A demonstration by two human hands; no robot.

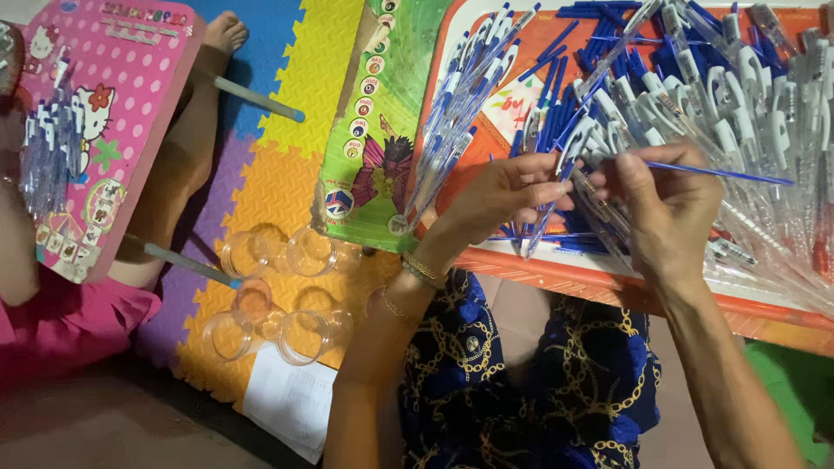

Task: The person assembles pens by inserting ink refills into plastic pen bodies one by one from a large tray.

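Blue refill (721, 173) pinched at its near end in right hand (673, 204) fingertips, shaft running toward 3 o'clock over pen pile. Left hand (504, 195) curled around bundle of clear pen barrels (552, 217), touching right hand at 9 o'clock. Both over orange tray (608, 278), heaped with white-capped pens (747, 95) at 1 o'clock. Green printed card (373, 130) with round stickers at 9 o'clock. Pink dotted board (104, 95) far at 10 o'clock. Clear cups (278, 295) at 8 o'clock on foam mat; tray's near edge just below wrists.
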